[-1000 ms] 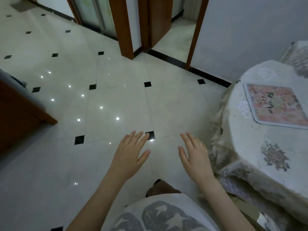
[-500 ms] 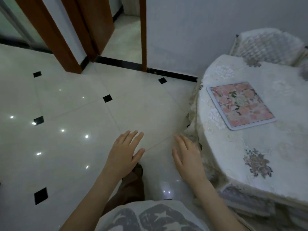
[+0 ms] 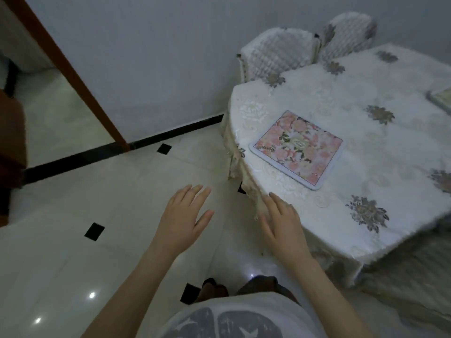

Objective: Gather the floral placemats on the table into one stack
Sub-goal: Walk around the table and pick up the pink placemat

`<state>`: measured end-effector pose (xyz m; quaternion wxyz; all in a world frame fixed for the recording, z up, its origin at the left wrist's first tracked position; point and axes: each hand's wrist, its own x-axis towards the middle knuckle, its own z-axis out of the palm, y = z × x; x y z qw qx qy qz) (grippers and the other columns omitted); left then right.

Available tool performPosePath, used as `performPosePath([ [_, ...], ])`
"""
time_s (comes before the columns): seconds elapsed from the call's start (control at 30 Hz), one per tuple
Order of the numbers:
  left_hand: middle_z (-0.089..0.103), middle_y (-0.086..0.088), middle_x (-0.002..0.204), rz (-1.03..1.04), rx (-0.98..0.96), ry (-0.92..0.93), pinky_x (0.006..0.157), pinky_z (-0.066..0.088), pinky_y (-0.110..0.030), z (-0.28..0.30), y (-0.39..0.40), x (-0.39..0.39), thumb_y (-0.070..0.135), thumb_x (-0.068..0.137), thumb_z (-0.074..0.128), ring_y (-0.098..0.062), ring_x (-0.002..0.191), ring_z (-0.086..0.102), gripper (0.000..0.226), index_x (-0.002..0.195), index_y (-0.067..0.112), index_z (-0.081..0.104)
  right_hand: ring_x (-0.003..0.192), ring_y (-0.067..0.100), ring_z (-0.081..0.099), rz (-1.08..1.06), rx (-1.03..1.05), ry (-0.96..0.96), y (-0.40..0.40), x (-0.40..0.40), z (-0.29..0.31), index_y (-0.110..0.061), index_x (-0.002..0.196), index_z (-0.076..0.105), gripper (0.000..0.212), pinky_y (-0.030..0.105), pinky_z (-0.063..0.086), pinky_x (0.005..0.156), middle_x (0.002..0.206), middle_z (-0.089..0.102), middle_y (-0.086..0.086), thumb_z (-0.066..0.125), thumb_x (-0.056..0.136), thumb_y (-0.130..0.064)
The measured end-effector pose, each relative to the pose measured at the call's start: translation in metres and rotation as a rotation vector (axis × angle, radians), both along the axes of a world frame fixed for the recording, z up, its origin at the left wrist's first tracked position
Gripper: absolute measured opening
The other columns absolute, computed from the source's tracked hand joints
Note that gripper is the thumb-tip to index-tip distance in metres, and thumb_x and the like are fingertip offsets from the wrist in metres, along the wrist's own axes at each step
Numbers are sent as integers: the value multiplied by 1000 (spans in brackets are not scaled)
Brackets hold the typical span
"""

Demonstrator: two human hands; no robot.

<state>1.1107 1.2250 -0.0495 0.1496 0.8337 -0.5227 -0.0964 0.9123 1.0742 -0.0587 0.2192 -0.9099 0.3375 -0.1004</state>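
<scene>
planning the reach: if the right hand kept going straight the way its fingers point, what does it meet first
Probably the tablecloth at the table's near edge, just ahead of the right hand; the pink floral placemat lies slightly right of that line. Depth is unclear.

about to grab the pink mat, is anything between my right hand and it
Nothing visible. The right hand is open at the table's near edge, and only bare tablecloth lies between it and the pink floral placemat. The left hand is off over the floor.

Both hands empty, palms down, fingers spread: left [image 3: 183, 219], right [image 3: 283, 226].
</scene>
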Motion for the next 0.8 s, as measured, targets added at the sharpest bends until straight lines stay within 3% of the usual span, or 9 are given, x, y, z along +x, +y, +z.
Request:
performPosePath([
  [0.4,48,-8,139,-352,30,64,106,36,-45,-37,-144,38,47,94,30,-28,127,44,55,137,15,41,136,21,34,-329,71,66,-81,12,-28,-19,139,39,43,48,30,111,147,40,7,39,98,-32],
  [0.67,44,-4,143,-427,-17,35,111,31,-42,-27,-254,67,47,94,38,-27,135,35,52,139,22,38,131,23,39,-401,15,-7,-178,27,-21,-20,137,40,41,44,34,107,143,44,6,43,98,-30],
  [0.8,43,-6,144,-519,-69,44,110,32,-43,-22,-306,77,48,93,35,-28,133,37,54,138,20,40,136,19,32,-426,7,-34,-209,37,-18,-24,139,35,42,38,27,110,146,40,5,39,98,-34],
])
